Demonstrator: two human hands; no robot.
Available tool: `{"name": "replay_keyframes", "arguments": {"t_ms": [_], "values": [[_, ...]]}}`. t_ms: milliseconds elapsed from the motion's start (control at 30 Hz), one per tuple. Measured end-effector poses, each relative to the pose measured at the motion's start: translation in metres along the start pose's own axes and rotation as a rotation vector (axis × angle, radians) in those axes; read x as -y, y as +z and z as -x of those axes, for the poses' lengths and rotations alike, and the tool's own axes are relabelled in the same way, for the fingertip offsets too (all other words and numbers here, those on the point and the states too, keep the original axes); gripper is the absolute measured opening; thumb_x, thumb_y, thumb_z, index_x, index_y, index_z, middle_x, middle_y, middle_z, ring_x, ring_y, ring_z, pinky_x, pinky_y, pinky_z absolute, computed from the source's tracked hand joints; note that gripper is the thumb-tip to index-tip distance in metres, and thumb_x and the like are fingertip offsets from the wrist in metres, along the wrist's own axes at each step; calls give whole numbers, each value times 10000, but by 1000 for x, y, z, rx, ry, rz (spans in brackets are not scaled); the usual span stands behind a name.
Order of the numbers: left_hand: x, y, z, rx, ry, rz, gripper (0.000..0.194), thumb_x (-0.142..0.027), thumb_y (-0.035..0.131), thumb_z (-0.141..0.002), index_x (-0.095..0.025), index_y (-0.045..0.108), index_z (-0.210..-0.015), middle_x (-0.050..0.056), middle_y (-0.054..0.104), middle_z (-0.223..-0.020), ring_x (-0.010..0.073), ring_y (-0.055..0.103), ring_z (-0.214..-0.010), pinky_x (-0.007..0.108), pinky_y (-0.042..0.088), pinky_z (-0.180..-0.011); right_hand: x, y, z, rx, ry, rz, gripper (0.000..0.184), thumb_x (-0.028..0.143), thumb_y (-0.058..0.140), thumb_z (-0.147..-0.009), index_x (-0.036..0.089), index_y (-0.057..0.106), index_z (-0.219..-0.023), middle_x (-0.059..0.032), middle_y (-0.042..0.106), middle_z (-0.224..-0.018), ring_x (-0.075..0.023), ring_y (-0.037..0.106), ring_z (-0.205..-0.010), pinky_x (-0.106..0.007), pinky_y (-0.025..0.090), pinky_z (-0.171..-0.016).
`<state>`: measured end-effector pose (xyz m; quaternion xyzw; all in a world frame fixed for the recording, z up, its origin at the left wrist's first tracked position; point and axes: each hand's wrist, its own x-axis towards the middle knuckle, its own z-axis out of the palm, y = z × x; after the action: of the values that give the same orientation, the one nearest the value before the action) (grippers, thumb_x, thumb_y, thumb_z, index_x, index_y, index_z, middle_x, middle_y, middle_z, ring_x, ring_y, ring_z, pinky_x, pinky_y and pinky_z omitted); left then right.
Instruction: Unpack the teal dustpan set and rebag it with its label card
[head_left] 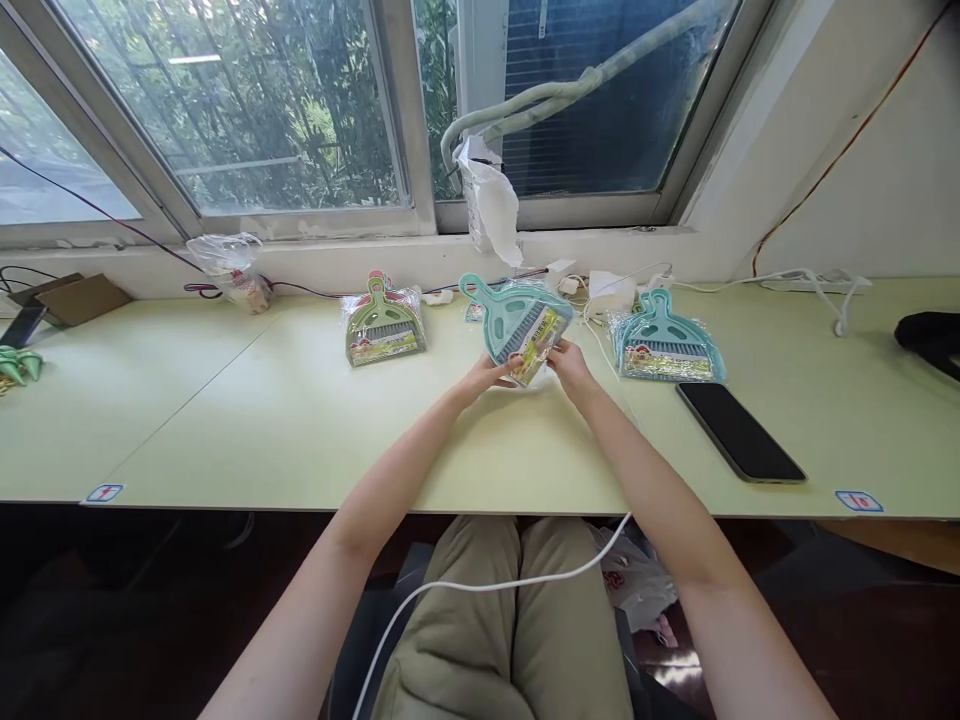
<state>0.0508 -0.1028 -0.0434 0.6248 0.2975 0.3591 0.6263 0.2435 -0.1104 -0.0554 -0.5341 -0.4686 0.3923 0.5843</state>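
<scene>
Between my two hands a blue mini dustpan and brush set (517,318) in clear wrap is held tilted just above the table, its handle pointing to the upper left. My left hand (489,378) grips its lower left edge, and my right hand (570,368) pinches the lower right side near the yellow label. To the left lies a green dustpan and brush set (385,325) in the same kind of wrap. On the right rest more blue dustpan sets (666,335), seemingly stacked, in shiny packaging.
A black phone (741,432) lies near the front right of the pale table (247,430). White cables and a power strip (817,280) run along the back. At the far left are a plastic bag (236,275) and a cardboard box (84,298). A white cable (517,583) crosses my lap.
</scene>
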Motion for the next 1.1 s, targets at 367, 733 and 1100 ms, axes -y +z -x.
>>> {"name": "replay_keyframes", "arguments": {"t_ms": [367,733,1100], "values": [[1,-28,-13,-333,-145,-41,419,-553,517,-860,-152,607,-944,53,676,-760,148,654,-566,275,493,-623,19,-33,3,77,193,-27,351,309,876,-489,151,644,-699,6,601,-578,-3,238,-365,-200,85,-349],[-13,-51,-8,-590,141,-114,460,-520,472,-882,-221,594,-1210,91,653,-1219,195,644,-964,296,463,-816,32,-50,7,231,191,52,351,258,867,-497,137,714,-788,-31,675,-683,-14,261,-407,-198,128,-362],[-8,-50,-1,-164,-17,-207,358,-473,759,-662,-173,721,-853,74,734,-877,125,622,-667,241,460,-650,41,-50,18,420,178,166,486,295,872,-502,151,741,-948,-15,682,-657,-22,295,-406,-200,149,-355]]}}
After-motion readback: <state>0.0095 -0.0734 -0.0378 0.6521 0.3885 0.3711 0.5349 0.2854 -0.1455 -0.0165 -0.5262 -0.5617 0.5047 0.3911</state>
